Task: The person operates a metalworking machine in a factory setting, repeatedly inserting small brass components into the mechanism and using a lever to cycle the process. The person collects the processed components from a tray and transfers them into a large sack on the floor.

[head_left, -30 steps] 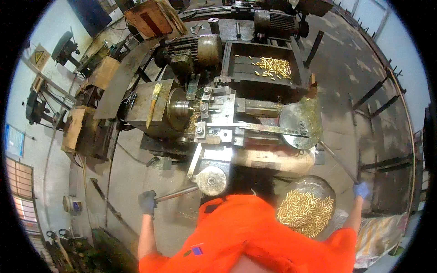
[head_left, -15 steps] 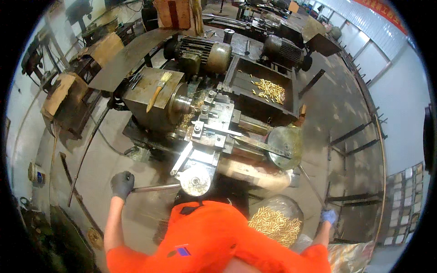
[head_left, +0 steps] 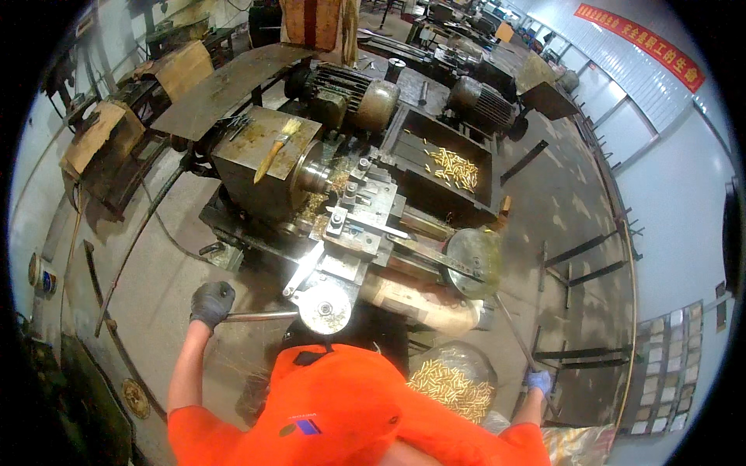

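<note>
Both hands kept their holds: left hand [head_left: 211, 301] fingers clamped on the lathe lever [head_left: 260, 316]; right hand [head_left: 538, 381], partly hidden, fingers closed around a thin rod [head_left: 513, 332].

Two gloved hands are showing: one dark grey [head_left: 211, 302], one blue [head_left: 538, 381]. Two grey cylindrical electric motors [head_left: 350, 88] [head_left: 483, 103] are sitting behind one yellow-handled brush [head_left: 277, 144].

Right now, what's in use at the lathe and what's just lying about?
In use:
left hand on the lever handle
right hand on the long rod
lathe carriage
bucket of brass parts

Lying about:
brush on the headstock
tray of brass parts
motors
</note>
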Available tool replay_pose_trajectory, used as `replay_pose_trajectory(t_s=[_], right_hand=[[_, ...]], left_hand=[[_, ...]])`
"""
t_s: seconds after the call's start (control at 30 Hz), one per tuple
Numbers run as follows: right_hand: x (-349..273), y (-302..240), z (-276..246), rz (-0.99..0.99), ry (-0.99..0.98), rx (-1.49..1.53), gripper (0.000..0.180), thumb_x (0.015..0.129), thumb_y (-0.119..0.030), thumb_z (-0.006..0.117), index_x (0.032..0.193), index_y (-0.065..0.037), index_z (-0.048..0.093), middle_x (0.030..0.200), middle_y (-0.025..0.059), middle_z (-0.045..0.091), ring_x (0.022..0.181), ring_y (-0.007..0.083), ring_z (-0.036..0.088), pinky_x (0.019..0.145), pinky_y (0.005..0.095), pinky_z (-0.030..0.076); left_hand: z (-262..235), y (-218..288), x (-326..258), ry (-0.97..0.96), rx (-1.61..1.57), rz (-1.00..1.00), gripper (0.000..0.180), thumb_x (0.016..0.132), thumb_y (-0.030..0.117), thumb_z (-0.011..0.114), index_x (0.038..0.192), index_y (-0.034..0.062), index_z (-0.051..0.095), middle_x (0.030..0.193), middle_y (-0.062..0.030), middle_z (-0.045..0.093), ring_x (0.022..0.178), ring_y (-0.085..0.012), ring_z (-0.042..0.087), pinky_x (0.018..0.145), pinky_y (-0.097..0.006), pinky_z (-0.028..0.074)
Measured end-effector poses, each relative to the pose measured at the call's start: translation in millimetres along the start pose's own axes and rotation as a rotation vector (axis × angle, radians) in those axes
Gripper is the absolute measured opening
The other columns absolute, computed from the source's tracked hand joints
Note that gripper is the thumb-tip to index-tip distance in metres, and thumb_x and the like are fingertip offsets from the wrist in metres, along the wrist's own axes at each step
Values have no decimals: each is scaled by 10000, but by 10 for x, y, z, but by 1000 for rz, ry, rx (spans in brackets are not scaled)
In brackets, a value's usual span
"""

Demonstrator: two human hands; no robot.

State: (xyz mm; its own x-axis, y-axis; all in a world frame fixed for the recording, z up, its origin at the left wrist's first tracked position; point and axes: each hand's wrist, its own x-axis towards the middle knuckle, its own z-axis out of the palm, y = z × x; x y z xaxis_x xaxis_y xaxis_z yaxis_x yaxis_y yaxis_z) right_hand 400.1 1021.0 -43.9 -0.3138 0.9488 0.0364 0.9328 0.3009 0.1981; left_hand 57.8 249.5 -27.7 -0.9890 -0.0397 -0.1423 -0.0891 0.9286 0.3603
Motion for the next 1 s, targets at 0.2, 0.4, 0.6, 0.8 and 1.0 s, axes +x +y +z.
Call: replay_pose_trajectory(t_s=[0.2, 0.4, 0.6, 0.8, 1.0], right_hand=[[31, 94, 82, 0, 38, -8, 382, 691, -368, 643, 855, -24, 663, 898, 224, 640, 873, 375, 618, 765, 424, 492], [85, 131, 178, 8, 12, 1, 383, 685, -383, 646, 839, -33, 664, 889, 223, 642, 866, 378, 618, 765, 426, 495], [1, 107, 146, 13, 28, -34, 391, 682, -391, 647, 856, -41, 667, 906, 220, 643, 878, 370, 620, 774, 426, 495], [-178, -32, -72, 43, -22, 30, 379, 682, -366, 646, 851, -27, 665, 906, 219, 644, 878, 381, 618, 784, 425, 492], [-87, 96, 86, 53, -30, -16, 389, 680, -358, 653, 889, -30, 657, 937, 219, 642, 902, 375, 617, 795, 422, 491]], left_hand=[[52, -54, 33, 6, 22, 42, 240, 750, 303, 533, 775, 113, 680, 765, -162, 630, 735, -349, 614, 682, -428, 484], [60, -86, 19, 30, 1, 83, 237, 746, 313, 546, 804, 135, 693, 790, -153, 639, 759, -344, 616, 696, -429, 486], [33, -37, 20, 13, 46, 39, 233, 744, 314, 554, 848, 164, 699, 829, -148, 647, 777, -343, 617, 718, -422, 491], [-11, -11, 6, -13, 33, 27, 230, 745, 311, 552, 837, 159, 699, 848, -137, 647, 782, -339, 619, 711, -419, 492], [-25, 17, 6, -8, 17, 24, 224, 741, 306, 558, 807, 143, 697, 830, -139, 645, 771, -343, 617, 700, -422, 487]])
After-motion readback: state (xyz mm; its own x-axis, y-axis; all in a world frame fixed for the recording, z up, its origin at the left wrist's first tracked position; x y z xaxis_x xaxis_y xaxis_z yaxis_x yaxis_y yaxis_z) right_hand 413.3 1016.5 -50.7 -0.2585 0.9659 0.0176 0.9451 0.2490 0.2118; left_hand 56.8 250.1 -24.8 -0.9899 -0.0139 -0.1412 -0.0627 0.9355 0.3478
